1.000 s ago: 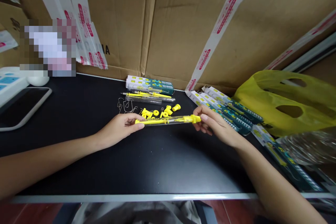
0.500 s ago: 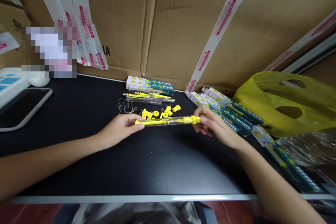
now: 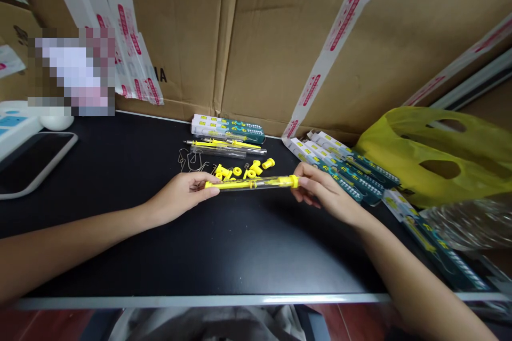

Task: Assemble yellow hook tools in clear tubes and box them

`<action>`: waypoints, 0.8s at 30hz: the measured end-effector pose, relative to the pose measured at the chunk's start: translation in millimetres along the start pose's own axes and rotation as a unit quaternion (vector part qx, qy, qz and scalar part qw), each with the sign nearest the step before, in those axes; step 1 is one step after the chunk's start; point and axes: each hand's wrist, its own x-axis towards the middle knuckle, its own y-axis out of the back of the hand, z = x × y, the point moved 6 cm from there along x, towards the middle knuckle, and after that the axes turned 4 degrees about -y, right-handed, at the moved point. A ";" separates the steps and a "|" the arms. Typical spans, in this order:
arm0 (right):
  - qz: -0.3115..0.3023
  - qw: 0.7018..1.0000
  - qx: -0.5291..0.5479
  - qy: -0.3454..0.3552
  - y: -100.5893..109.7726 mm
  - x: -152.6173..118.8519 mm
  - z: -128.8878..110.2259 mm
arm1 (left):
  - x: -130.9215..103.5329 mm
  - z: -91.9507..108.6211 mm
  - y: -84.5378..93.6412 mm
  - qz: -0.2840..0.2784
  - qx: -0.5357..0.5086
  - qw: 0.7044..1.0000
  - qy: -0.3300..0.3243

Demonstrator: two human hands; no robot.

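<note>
A clear tube (image 3: 264, 184) with yellow parts inside is held level above the black table. My left hand (image 3: 188, 194) pinches its left yellow end. My right hand (image 3: 320, 189) is closed on the yellow cap (image 3: 294, 181) at the right end. Just behind the tube lie several small yellow caps and rings (image 3: 237, 171), and left of them bent wire hooks (image 3: 194, 161). Farther back are clear tubes and yellow rods (image 3: 226, 146), beside small printed boxes (image 3: 228, 128).
Several green and white boxes (image 3: 340, 170) lie at the right, near a yellow plastic bag (image 3: 420, 154). A phone (image 3: 36, 162) and a white device with blue marks (image 3: 16, 125) are at the left. Cardboard (image 3: 272, 37) stands behind the black table (image 3: 200, 266).
My right hand has moved slightly left, and the yellow cap sits closer against the tube's right end. My left hand has hardly moved.
</note>
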 end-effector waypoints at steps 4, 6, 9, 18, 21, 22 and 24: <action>0.010 1.000 -0.026 -0.009 -0.9 1.5 1.7 | -0.3 -0.7 -0.2 0.001 -0.002 1.000 -0.001; 0.012 1.000 -0.011 0.002 -0.2 1.4 0.7 | -0.2 -0.5 -0.1 0.003 -0.002 1.000 -0.002; 0.002 0.999 0.034 0.003 0.4 0.3 0.3 | 0.1 -0.2 0.1 0.005 -0.001 1.000 -0.002; 0.006 1.000 -0.015 -0.006 -2.1 1.1 1.0 | -0.9 -0.4 0.1 0.000 -0.004 1.000 0.000; 0.012 1.000 -0.001 -0.002 0.2 0.9 0.0 | -1.3 0.4 0.0 0.001 -0.007 1.000 0.004; 0.012 1.000 0.010 -0.001 0.9 0.5 -0.4 | -1.2 0.6 -0.2 0.001 -0.008 1.000 0.005; 0.010 1.000 0.021 -0.004 1.9 -0.5 -0.6 | -0.8 0.8 -0.6 0.001 -0.007 1.000 0.002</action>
